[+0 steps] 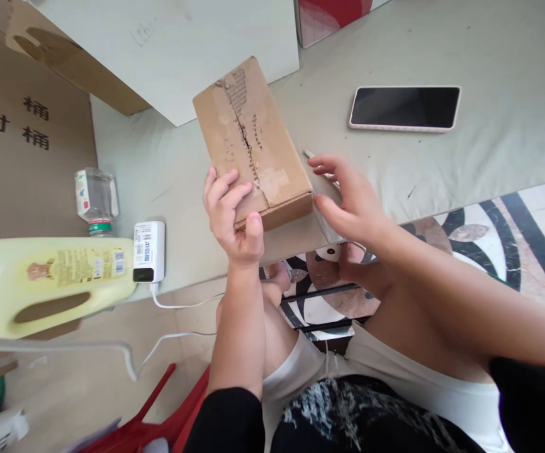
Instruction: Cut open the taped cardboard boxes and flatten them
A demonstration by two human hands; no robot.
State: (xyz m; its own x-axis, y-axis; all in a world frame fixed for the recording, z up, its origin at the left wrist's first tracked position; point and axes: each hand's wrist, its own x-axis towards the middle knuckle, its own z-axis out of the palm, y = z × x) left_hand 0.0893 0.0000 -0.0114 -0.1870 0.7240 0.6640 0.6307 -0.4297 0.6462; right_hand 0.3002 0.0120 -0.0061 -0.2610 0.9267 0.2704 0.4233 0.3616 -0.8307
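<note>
My left hand (232, 217) grips a small brown cardboard box (277, 138) by its near left corner, thumb on the near side and fingers across the top. The box is tilted. A torn, perforated seam with clear tape over it runs along its top. My right hand (345, 198) is beside the box's right edge, thumb and fingers curved and apart, with nothing plainly held. Its thumb is close to the box's near right corner; whether it touches I cannot tell. Under that hand a thin, pale object (309, 153) lies partly hidden, its kind unclear.
A phone (404, 108) lies on the cloth-covered table (503, 75) to the right. White box (225, 31) stands behind. At left are a large carton (22, 170), an upside-down clear bottle (97, 195), a yellow jug (65, 277) and a white power bank (150, 248) with a cable.
</note>
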